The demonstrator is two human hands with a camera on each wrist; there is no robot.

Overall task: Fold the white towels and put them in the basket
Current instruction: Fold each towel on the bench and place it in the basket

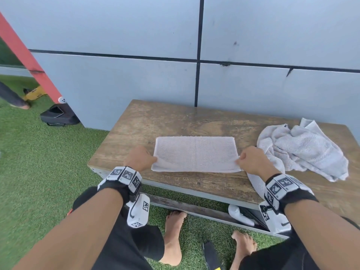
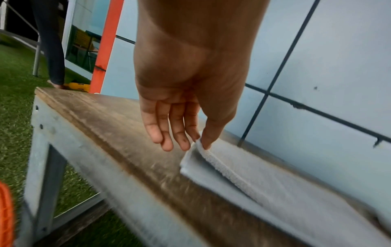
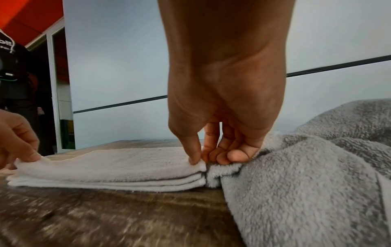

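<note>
A white towel (image 1: 195,153) lies folded in a flat rectangle on the wooden table (image 1: 175,117). My left hand (image 1: 140,158) pinches its near left corner between thumb and forefinger, the other fingers hanging loose (image 2: 197,142). My right hand (image 1: 251,159) pinches the near right corner of the top layer (image 3: 196,161). In the right wrist view the towel (image 3: 118,167) shows several stacked layers. A heap of crumpled white towels (image 1: 303,151) lies on the table just right of my right hand and touches its little finger (image 3: 296,175). An orange mesh edge (image 2: 6,215), maybe the basket, shows at the lower left.
The table stands against a grey panelled wall (image 1: 136,36) on green artificial turf (image 1: 39,152). My bare feet (image 1: 175,230) are under the front edge. A black case (image 1: 58,114) and another person's foot (image 1: 19,105) are at far left.
</note>
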